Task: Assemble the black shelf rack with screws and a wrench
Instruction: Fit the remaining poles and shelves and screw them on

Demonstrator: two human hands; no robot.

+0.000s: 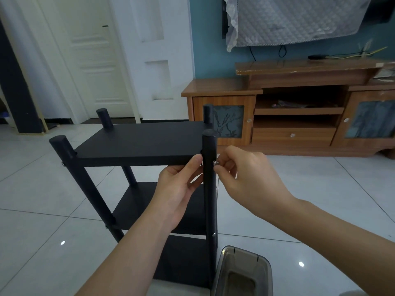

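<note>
Head view: black shelf rack (132, 212) stands on the floor (42, 189), three shelves on; the left hand (177, 189) grips the top shelf (141, 142) corner, the right hand (252, 178) pinches a screw (215, 163) at the front post (209, 199). Nearly done, I'd judge.

Screw (215, 163) half behind right hand (245, 176)

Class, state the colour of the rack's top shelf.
The top shelf is black, clearest in the head view.

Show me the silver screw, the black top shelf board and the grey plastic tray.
Silver screw (215, 162), head view: screw head.
Black top shelf board (141, 142), head view: top face.
Grey plastic tray (241, 248), head view: far rim.
</note>
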